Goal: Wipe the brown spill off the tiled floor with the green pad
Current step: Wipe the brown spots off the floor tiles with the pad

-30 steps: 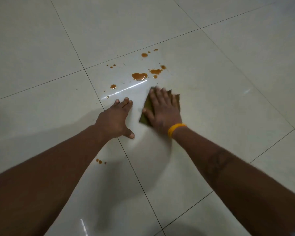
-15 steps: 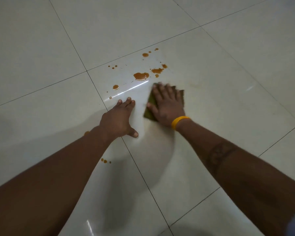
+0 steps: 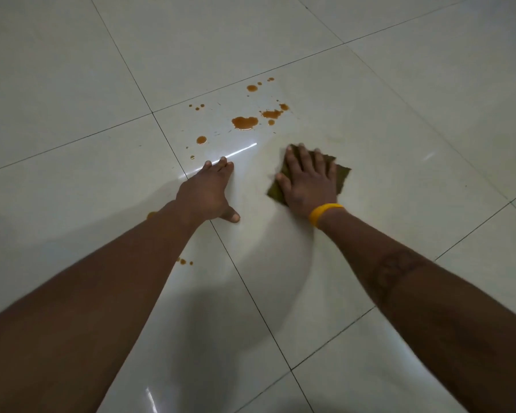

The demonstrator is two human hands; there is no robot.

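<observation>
The brown spill lies on a glossy pale tile: a larger puddle point(image 3: 245, 123), a smear point(image 3: 272, 114) to its right, and several small drops around them. My right hand point(image 3: 307, 180), with a yellow wristband, presses flat with straight fingers on the green pad point(image 3: 341, 175), which lies on the floor just below and right of the puddle. Most of the pad is hidden under the hand. My left hand point(image 3: 206, 193) rests flat on the floor to the left of the pad, its fingertips near a grout line.
The tiled floor point(image 3: 399, 99) stretches all around with dark grout lines. A few brown drops point(image 3: 183, 261) lie beside my left forearm, and another spot point(image 3: 151, 215) peeks out at that arm's far edge. A drop point(image 3: 201, 140) sits beyond my left fingertips.
My right hand has slid the green pad to the right, away from the left hand. The left hand has stayed planted on the floor. The puddle looks unchanged.
</observation>
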